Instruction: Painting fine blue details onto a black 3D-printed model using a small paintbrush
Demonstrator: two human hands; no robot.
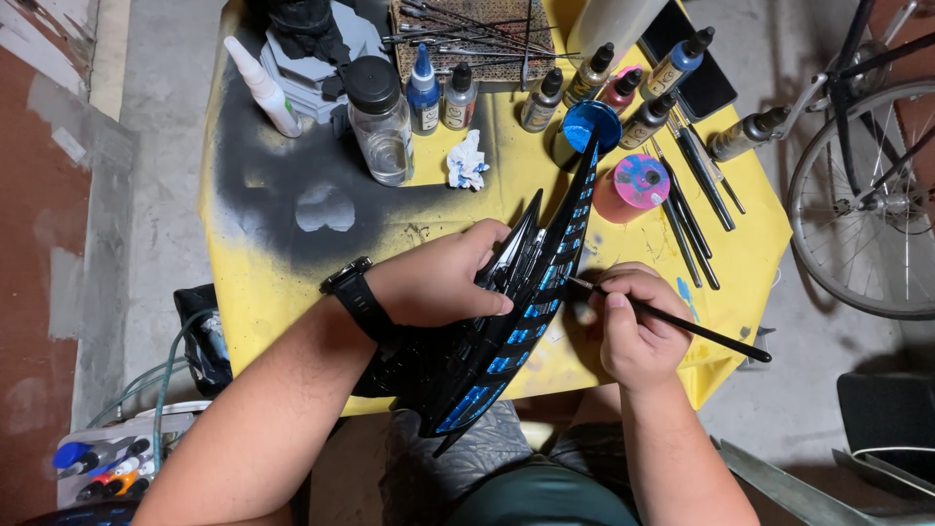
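Left hand [450,278]: I had it wrapped round the upper part of the model [506,331], fingers pressed on its black ribs, the grip closed on it so the piece stood tilted and steady over the worktop's near edge.
Right hand [633,326]: I pinched a thin black brush [682,323] between thumb and fingers, its tip resting against the model's blue-panelled edge; I judged the hand sat low so the bristles met the strip squarely.
Model: a long, black, pointed piece with rows of blue panels, held between both hands above the yellow worktop [292,282], its upper tip reaching towards the blue-coated cap [592,125].
Paints: dropper bottles [545,97] stood in a row along the far edge, a pink and blue smeared lid [641,180] just right of the model's tip, probably within easy reach of the brush hand.
Spare brushes [696,195]: lying side by side near the right edge.
Jar [380,122]: clear, black-capped, near the far left, with a crumpled stained tissue [467,161] beside it.
Hidden: the model's lower end dropped behind my left forearm, and the bristles were too small to make out.
Cut off: a bicycle wheel [867,205] at the right, markers [97,468] at the lower left.
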